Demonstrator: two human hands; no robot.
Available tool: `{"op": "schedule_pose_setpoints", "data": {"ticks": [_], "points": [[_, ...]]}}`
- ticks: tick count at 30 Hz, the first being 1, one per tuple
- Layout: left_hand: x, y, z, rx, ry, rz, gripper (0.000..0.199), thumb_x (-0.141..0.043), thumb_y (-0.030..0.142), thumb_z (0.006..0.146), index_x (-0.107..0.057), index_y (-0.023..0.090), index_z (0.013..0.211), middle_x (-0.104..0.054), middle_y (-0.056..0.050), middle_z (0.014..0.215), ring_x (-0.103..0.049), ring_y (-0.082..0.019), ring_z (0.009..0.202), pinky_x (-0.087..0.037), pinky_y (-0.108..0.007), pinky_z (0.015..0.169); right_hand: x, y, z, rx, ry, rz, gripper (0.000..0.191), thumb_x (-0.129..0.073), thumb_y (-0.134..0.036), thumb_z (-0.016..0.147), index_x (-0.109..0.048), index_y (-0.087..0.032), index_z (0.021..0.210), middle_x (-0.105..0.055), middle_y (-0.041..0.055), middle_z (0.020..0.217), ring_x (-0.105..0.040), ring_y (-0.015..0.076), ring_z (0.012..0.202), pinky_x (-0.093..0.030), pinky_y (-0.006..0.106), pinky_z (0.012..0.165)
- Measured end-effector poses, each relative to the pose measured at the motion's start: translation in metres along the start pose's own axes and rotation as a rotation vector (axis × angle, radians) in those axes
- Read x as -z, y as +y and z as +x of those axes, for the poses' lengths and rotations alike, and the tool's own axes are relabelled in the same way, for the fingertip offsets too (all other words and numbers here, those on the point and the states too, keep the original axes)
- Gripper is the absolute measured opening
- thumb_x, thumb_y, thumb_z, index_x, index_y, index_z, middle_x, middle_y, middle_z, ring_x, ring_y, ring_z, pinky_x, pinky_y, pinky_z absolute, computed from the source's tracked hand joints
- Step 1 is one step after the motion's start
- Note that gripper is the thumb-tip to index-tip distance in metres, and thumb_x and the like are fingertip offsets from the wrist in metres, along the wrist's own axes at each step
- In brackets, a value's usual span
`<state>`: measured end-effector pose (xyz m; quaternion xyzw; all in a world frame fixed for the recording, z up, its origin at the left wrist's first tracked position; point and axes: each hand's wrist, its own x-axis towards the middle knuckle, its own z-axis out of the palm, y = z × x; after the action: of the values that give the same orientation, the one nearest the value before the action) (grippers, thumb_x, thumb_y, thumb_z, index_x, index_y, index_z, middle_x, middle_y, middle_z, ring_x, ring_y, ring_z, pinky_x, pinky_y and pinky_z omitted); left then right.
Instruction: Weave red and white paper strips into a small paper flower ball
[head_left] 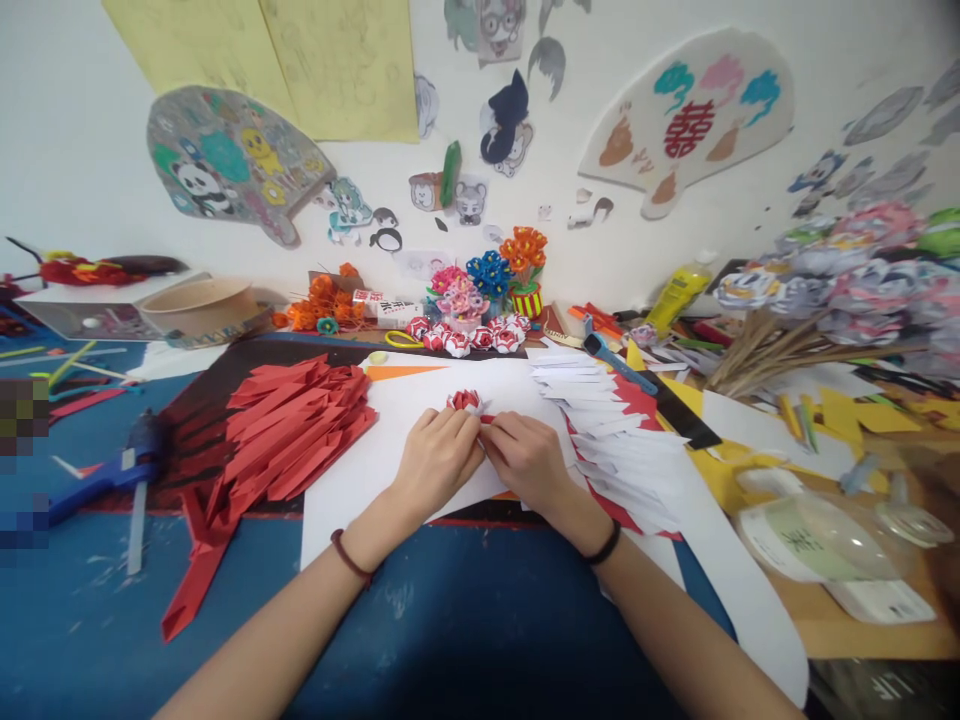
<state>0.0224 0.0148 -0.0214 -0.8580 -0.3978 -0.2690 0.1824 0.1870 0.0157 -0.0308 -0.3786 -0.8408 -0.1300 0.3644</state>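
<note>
My left hand (pixel 441 455) is closed around the base of a small red-and-white folded paper flower (pixel 465 400), whose petals show above the fingers. Against it, my right hand (pixel 531 458) pinches a narrow red paper strip (pixel 487 419), largely hidden by the fingertips. Both hands meet over white paper sheets (pixel 356 490). A heap of folded red paper strips (pixel 296 430) lies to the left. On the right, a row of folded white paper strips (pixel 615 445) rests partly over red paper.
Finished red-and-white paper flowers (pixel 472 338) line up behind my hands. A blue glue gun (pixel 139 455) lies at the left. At the right are a transparent pump bottle (pixel 802 535), yellow paper scraps (pixel 840 415) and a bunch of stemmed paper flowers (pixel 847 275).
</note>
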Motion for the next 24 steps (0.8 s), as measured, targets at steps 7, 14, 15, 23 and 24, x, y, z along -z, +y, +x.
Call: {"op": "schedule_pose_setpoints", "data": {"ticks": [7, 14, 15, 23, 24], "points": [[0.001, -0.002, 0.0, -0.025, 0.023, 0.023, 0.019, -0.046, 0.019, 0.094, -0.055, 0.017, 0.078, -0.057, -0.002, 0.069, -0.052, -0.017, 0.069, -0.034, -0.033, 0.066, -0.001, 0.004, -0.001, -0.04, -0.036, 0.002, 0.022, -0.049, -0.016, 0.094, -0.065, -0.015, 0.08, -0.061, 0.0043, 0.073, -0.052, 0.0153, 0.067, -0.037, 0.028, 0.065], [0.005, -0.002, -0.001, -0.057, 0.019, 0.034, 0.019, -0.047, 0.018, 0.094, -0.056, 0.017, 0.078, -0.058, -0.002, 0.069, -0.053, -0.018, 0.069, -0.034, -0.033, 0.063, -0.002, 0.006, -0.002, -0.021, -0.048, -0.035, 0.023, -0.049, -0.016, 0.094, -0.064, -0.015, 0.076, -0.06, 0.0037, 0.072, -0.05, 0.0157, 0.066, -0.035, 0.029, 0.064], [0.005, -0.003, -0.001, -0.063, 0.002, 0.029, 0.02, -0.046, 0.018, 0.094, -0.055, 0.017, 0.076, -0.057, -0.002, 0.068, -0.053, -0.018, 0.068, -0.035, -0.033, 0.062, -0.003, 0.007, -0.003, -0.016, -0.057, -0.037, 0.023, -0.049, -0.016, 0.093, -0.064, -0.015, 0.076, -0.06, 0.0037, 0.072, -0.05, 0.0156, 0.067, -0.035, 0.029, 0.064], [-0.001, -0.005, -0.001, -0.099, -0.2, -0.039, 0.021, -0.049, 0.017, 0.091, -0.051, 0.017, 0.071, -0.058, -0.003, 0.068, -0.053, -0.018, 0.064, -0.039, -0.032, 0.059, -0.011, 0.011, -0.008, 0.064, -0.123, -0.049, 0.024, -0.049, -0.011, 0.091, -0.06, -0.016, 0.071, -0.061, 0.0027, 0.07, -0.049, 0.0148, 0.063, -0.031, 0.03, 0.06], [-0.001, -0.005, -0.001, -0.1, -0.212, -0.039, 0.02, -0.05, 0.016, 0.09, -0.051, 0.017, 0.071, -0.058, -0.003, 0.069, -0.054, -0.018, 0.065, -0.04, -0.032, 0.06, -0.012, 0.011, -0.008, 0.071, -0.127, -0.05, 0.023, -0.048, -0.01, 0.091, -0.06, -0.016, 0.071, -0.061, 0.0025, 0.07, -0.049, 0.0148, 0.063, -0.031, 0.03, 0.059]]}}
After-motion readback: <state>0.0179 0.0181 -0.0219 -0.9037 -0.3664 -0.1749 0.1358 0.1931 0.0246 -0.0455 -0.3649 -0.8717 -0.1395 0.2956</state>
